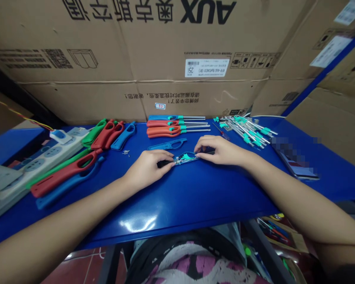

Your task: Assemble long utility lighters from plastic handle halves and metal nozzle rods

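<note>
My left hand (pixel 144 170) pinches the left end of a long-nosed lighter lying open in a blue half-shell (pixel 187 157). Its inner parts and a turquoise trigger piece show. At its right end, the thumb and fingers of my right hand (pixel 220 150) are closed on the lighter near the trigger loop. The fingers hide both ends of it. A loose blue shell half (pixel 167 144) lies just behind. Some tiny metal screws (pixel 126 152) are on the table left of my left hand.
Assembled lighters (pixel 164 132) lie in a row at the back. Metal nozzles with turquoise triggers (pixel 250 130) are piled right, near a screwdriver (pixel 225 135) and a phone (pixel 296 161). Coloured shell halves (pixel 66 173) and a power strip (pixel 38 161) are left. A cardboard box (pixel 154 67) stands behind.
</note>
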Available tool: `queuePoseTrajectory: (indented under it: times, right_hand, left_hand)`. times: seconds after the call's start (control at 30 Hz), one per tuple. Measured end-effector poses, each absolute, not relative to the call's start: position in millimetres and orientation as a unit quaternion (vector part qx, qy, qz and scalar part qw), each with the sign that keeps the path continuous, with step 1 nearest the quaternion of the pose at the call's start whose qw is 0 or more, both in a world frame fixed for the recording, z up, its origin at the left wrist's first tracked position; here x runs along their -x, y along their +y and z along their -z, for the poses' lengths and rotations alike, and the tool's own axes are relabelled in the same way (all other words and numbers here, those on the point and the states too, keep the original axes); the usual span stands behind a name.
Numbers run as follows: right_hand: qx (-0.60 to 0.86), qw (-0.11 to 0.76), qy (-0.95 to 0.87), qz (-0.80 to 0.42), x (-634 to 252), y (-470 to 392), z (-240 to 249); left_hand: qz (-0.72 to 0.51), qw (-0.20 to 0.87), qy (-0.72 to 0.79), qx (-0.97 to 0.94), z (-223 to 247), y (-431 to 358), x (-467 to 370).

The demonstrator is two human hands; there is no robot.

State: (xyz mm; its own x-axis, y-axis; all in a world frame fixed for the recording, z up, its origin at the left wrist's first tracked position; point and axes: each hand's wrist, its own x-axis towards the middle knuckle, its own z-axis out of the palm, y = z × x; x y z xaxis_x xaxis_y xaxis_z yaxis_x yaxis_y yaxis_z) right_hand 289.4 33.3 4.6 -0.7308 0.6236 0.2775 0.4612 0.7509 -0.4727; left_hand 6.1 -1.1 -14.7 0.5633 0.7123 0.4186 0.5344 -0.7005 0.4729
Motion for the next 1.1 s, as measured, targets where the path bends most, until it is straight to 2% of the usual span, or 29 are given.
queuePoseTrajectory:
  times: [0.37, 0.6, 0.87, 1.1]
  right_hand:
    - [0.268, 0.202, -0.926, -0.173, -278.9, 29.9, 7.0]
    - [0.264, 0.187, -0.934, -0.152, -277.9, 30.2, 8.5]
    - [0.260, 0.199, -0.931, -0.164, -287.2, 28.4, -4.1]
    - [0.267, 0.145, -0.943, -0.136, -296.9, 30.7, -8.6]
  left_hand:
    - [-0.287, 0.133, 0.368, -0.874, 12.0, -5.5, -8.3]
    - [-0.195, 0.095, 0.318, -0.923, 12.0, -13.4, -13.3]
    - [-0.171, 0.081, 0.312, -0.931, 16.1, -11.6, -14.0]
    - [-0.167, 0.072, 0.309, -0.933, 15.9, -13.5, -14.1]
